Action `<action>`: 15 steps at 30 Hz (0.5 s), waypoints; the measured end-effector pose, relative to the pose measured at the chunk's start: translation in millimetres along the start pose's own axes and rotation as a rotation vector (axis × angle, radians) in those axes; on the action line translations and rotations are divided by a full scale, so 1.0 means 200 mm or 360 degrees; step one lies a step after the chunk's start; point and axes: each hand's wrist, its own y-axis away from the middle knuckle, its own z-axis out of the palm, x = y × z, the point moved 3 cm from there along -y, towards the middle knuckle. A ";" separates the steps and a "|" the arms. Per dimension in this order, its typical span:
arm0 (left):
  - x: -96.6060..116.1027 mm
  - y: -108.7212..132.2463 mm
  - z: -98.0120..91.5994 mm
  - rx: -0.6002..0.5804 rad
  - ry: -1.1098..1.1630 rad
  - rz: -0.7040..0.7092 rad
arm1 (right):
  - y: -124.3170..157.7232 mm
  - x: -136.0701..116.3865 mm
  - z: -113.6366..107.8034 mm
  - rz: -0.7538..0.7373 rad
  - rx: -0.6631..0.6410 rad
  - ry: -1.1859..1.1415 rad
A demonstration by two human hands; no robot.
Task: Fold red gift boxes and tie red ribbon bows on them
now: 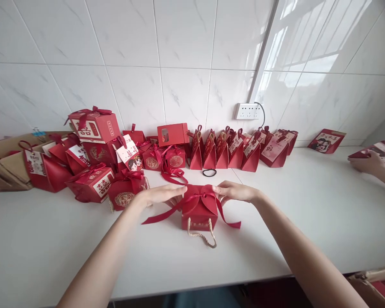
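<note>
Centrally, squarish box (198,215), satiny ribbon (200,195), twisted cord (211,226), left fingers (181,190) and right fingers (217,189) holding it

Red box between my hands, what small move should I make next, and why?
I'd probably bring the ribbon ends together over the red box: the ribbon crosses the top, but its ends trail to both sides and no bow shows. Your left hand and right hand are already beside the top.

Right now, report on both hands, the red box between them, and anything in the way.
Left hand and right hand at either side of red box. Ribbon over its top, ends trailing loose. Black loop behind, apart from box.
</note>
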 end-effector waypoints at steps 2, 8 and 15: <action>-0.05 -0.04 0.03 -0.0269 0.0199 0.0165 | -0.04 0.03 -0.01 -0.0051 -0.0116 -0.0171; -0.15 -0.06 0.09 -0.0320 0.0334 0.0237 | 0.00 0.14 -0.02 -0.0105 -0.0211 -0.0336; -0.19 -0.08 0.10 -0.0415 0.0373 0.0201 | 0.03 0.16 -0.04 -0.0040 -0.0098 -0.0358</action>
